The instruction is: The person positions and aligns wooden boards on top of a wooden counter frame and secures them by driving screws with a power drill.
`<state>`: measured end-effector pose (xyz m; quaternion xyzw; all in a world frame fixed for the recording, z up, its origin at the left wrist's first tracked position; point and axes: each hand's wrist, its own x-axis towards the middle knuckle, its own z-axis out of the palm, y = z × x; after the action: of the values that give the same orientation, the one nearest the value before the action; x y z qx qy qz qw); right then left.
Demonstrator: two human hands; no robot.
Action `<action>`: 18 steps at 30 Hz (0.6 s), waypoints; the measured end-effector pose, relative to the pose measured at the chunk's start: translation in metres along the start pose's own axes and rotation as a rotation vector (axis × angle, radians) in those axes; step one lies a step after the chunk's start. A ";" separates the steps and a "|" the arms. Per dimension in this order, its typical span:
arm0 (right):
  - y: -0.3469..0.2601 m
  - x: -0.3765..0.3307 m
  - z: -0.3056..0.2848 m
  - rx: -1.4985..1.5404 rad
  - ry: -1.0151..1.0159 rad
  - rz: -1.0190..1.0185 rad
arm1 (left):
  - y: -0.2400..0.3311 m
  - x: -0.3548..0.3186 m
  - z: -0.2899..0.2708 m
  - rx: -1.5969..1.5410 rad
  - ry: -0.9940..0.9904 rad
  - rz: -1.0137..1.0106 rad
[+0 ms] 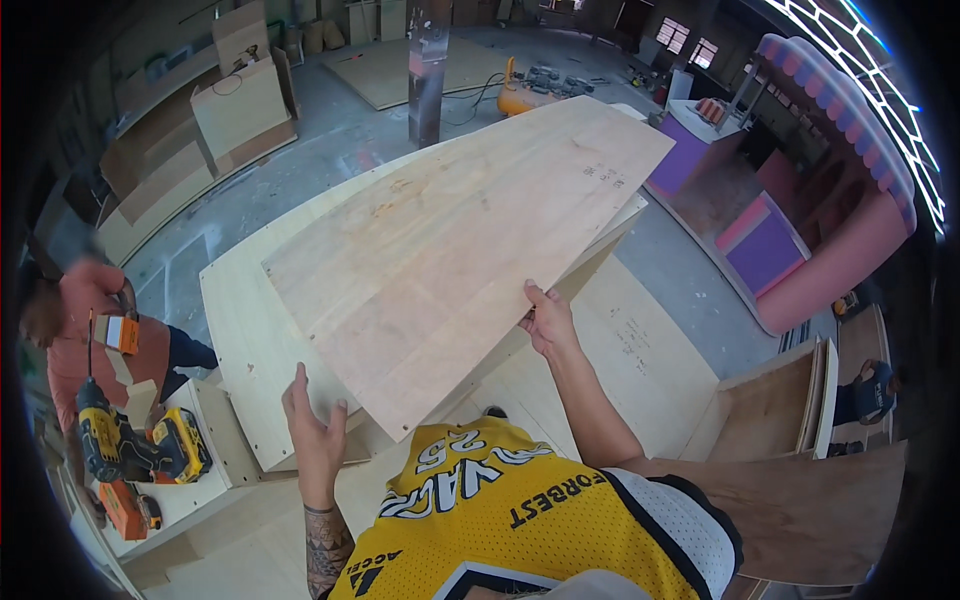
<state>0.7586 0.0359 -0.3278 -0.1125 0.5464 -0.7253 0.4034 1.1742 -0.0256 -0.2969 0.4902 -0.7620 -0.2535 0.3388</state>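
A large plywood sheet lies at a slant on top of a pale wooden cabinet-like box, overlapping its top. My right hand grips the sheet's right edge, thumb on the upper face and fingers curled beneath it. Just off the sheet's near left side, my left hand is held with thumb and fingers apart and nothing in it. Its fingertips are over or close to the box's top; whether they touch cannot be told.
At left, a yellow-black cordless drill stands on a wooden unit, near a person in a pink shirt. An orange compressor and steel post stand beyond. A pink-purple booth is at right. Plywood lies beside me.
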 end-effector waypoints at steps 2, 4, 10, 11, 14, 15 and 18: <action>0.005 -0.001 0.000 0.002 0.012 0.007 | -0.008 -0.003 0.011 -0.128 -0.052 -0.081; 0.011 -0.002 0.000 -0.004 0.047 0.012 | -0.008 -0.005 0.022 -0.289 -0.075 -0.171; 0.030 -0.013 -0.004 -0.063 -0.016 0.096 | -0.009 -0.005 0.034 -0.484 -0.165 -0.370; 0.034 -0.016 -0.003 -0.063 -0.010 0.100 | -0.008 -0.003 0.033 -0.449 -0.139 -0.408; 0.044 -0.023 0.001 -0.039 -0.032 0.168 | -0.013 0.001 0.027 -0.427 -0.103 -0.467; 0.049 -0.023 0.001 -0.109 -0.049 0.210 | -0.017 0.003 0.023 -0.444 -0.087 -0.485; 0.058 -0.027 0.011 -0.207 -0.077 0.263 | -0.023 0.015 0.006 -0.376 -0.081 -0.486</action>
<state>0.8099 0.0427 -0.3677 -0.1088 0.6122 -0.6013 0.5018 1.1785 -0.0479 -0.3128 0.5762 -0.5750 -0.4830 0.3226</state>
